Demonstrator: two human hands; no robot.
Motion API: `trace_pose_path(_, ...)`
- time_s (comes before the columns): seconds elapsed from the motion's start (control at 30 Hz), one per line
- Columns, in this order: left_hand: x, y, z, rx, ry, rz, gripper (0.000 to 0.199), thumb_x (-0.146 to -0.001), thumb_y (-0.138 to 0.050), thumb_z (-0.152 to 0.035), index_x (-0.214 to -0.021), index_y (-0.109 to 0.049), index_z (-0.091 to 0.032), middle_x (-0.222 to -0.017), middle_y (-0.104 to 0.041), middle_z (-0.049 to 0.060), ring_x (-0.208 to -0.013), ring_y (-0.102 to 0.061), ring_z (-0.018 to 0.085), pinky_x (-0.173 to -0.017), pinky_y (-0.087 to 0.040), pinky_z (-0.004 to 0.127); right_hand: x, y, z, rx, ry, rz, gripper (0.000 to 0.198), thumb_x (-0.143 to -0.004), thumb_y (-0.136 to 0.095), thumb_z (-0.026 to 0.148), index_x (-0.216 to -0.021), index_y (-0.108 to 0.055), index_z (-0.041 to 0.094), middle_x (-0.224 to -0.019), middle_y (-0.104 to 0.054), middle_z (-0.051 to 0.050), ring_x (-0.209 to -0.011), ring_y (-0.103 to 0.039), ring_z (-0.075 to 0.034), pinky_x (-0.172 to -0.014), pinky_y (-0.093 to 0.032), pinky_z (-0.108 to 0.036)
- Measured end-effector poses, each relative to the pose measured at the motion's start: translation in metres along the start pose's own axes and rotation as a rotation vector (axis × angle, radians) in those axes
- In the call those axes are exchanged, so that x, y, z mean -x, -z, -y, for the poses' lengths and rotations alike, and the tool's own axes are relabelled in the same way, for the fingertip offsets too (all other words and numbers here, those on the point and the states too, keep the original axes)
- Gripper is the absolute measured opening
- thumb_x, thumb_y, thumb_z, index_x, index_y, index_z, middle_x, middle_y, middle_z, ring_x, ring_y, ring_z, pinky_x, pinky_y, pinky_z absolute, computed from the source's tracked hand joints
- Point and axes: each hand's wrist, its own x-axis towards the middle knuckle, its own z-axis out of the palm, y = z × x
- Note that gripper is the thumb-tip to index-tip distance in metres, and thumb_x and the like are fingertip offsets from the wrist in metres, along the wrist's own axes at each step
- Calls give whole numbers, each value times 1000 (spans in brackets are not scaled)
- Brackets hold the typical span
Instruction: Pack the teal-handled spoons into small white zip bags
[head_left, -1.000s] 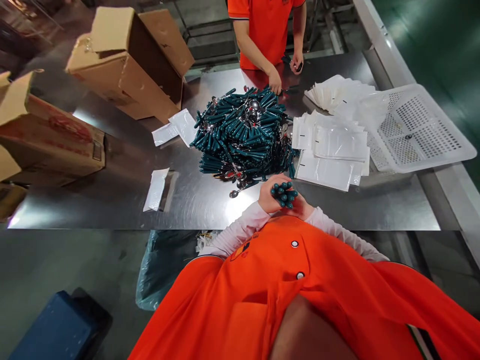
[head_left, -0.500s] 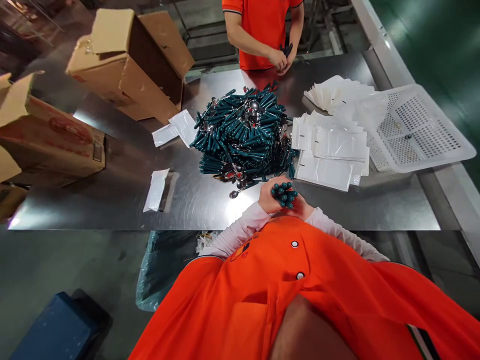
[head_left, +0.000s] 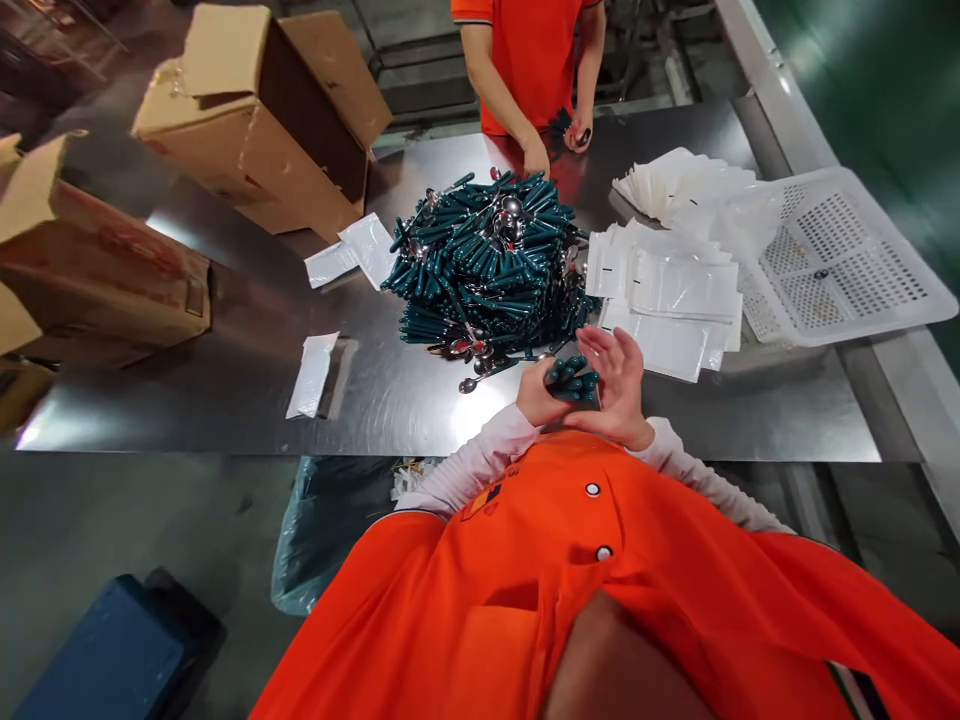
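My left hand [head_left: 538,393] is closed around a bundle of spoons [head_left: 574,380], their dark green handle ends pointing toward me. Beside the bundle, my right hand [head_left: 616,385] is open, its fingers spread and palm turned toward the handles. Whether the right palm touches the bundle I cannot tell. Just beyond both hands lies a large heap of spoons [head_left: 487,270] with green handles and shiny metal bowls. A few loose ones stick out at its near edge. To the right of the heap are stacked white plastic sleeves [head_left: 682,285].
A white perforated basket [head_left: 847,270] stands at the right edge of the metal table [head_left: 405,410]. Cardboard boxes [head_left: 247,150] are at the left, with white packets [head_left: 313,375] nearer. Across the table, a co-worker [head_left: 525,70] in orange reaches to the heap. A lined bin [head_left: 307,540] is below.
My right hand has come away from the bundle and opened, fingers spread. My left hand keeps hold of the spoons. The co-worker's hands have separated, one reaching down to the heap.
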Motion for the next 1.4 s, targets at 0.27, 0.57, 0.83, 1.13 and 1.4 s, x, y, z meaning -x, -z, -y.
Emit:
trace_pose_path(0.27,32,-3,11,-116,319,-49,39,-62,-85,-12,-94,-64,-20,-86,-74,2,-83,-73,25,-79,-64,39,-58,76,-52,406,-339,-147,36,-91,-60,52,-103,-69,18,-98,-73,-10,-97,-70,-25,-95,-55,-41)
trace_pose_path(0.57,51,-1,15,-313,484,27,29,-65,-80,-13,-86,-62,-21,-82,-75,5,-81,-75,28,-71,-61,36,-118,118,-132,1337,-606,-180,49,-82,-68,21,-124,-52,1,-133,-55,-29,-123,-56,-30,-107,-43,-38)
trace_pose_path(0.83,34,-14,19,-544,633,279,37,-84,-74,-27,-119,-65,-17,-111,-77,14,-107,-74,32,-90,-58,38,-17,124,-137,1270,-655,180,16,-85,-60,12,-96,-72,11,-109,-71,-17,-108,-66,-26,-95,-47,-31)
trace_pose_path(1.13,24,-26,62,-893,568,700,37,-100,-53,-26,-131,-57,-7,-123,-68,23,-117,-69,33,-98,-54,39,31,94,-142,1161,-668,251,36,-102,-47,32,-109,-80,17,-101,-79,-11,-92,-73,-23,-78,-52,-29)
trace_pose_path(1.4,16,-34,51,-930,542,671,68,-100,-48,-18,-162,-23,-4,-114,-71,23,-110,-71,31,-94,-54,36,34,65,-126,1216,-371,441,35,-100,-50,24,-121,-76,14,-114,-74,-17,-110,-67,-27,-100,-49,-34)
